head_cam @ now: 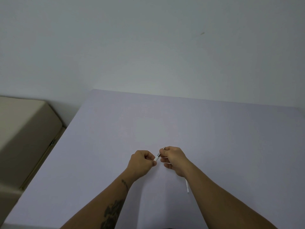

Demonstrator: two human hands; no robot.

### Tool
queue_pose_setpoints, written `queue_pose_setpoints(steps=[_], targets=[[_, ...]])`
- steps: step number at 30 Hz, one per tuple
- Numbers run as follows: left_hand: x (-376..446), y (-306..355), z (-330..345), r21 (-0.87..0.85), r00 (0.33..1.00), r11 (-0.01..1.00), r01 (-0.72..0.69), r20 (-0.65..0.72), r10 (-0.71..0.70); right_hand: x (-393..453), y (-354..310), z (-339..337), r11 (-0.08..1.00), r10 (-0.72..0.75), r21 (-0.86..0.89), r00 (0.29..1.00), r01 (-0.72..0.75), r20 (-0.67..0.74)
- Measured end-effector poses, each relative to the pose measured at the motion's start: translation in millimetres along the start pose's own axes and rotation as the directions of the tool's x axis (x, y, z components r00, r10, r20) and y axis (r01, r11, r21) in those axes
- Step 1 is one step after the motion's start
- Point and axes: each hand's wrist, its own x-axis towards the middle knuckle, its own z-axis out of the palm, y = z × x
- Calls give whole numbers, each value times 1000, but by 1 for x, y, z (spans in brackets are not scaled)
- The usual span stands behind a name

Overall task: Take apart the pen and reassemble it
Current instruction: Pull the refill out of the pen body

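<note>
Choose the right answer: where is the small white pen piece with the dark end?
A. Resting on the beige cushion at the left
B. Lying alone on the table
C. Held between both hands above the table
C: the white pen piece spans between the left hand and the right hand.

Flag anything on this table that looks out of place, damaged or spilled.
Nothing looks damaged or spilled. The one loose item is a thin white pen part lying on the table beside the right forearm, apart from the pen piece held between the left hand and right hand. That fits a pen taken apart.
</note>
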Motion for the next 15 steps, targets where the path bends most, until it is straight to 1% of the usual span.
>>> queue_pose_setpoints(steps=[4, 11, 15], targets=[[-1, 0, 1, -1, 1000, 1000, -10, 3, 10, 0, -2, 0, 1000, -5, -4, 1000, 5, -14], [0, -2, 0, 4, 1000, 1000, -20, -3, 20, -3, -3, 0, 996, 42, 80, 998, -46, 56], [1, -2, 1, 7, 1000, 1000, -17, -4, 17, -2, -1, 0, 996, 65, 58, 997, -66, 34]])
